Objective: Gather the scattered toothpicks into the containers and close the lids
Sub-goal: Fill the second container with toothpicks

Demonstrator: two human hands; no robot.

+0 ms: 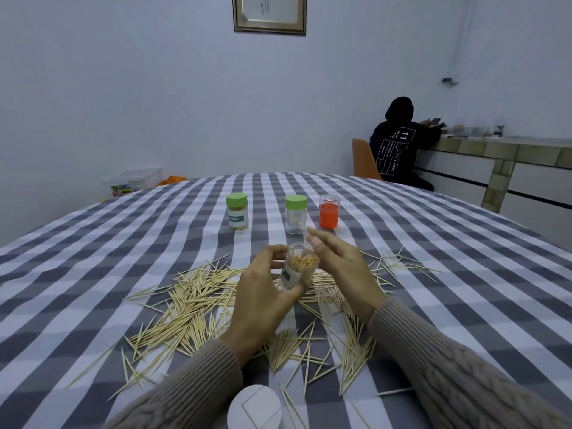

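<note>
The left hand [263, 292] forms a curled grip round a clear plastic toothpick jar with a white label [298, 267], which is lidless, tilted, held above the surface and packed with toothpicks standing on end. The right hand [343, 267] hovers just beside the jar's mouth, fingers relaxed and holding nothing that can be made out. Beneath and around both hands, pale wooden toothpicks [185, 305] lie scattered over the surface, a table under a grey-and-white checked cloth [93, 258]. A round white lid with a flip tab [255, 408] rests at the near edge. Farther back stand three containers: a toothpick-filled jar with a green cap [237, 212] (its teal label band reads, in part, "THPICK"), a nearly empty clear jar with a green cap [296, 213], and a clear uncapped jar with orange contents [329, 211]. At the rear right, a seated person in a dark hooded top [399, 144], printed "11" on the back, faces a tiled counter [495, 150]. A framed picture [270, 13] hangs on the wall.
</note>
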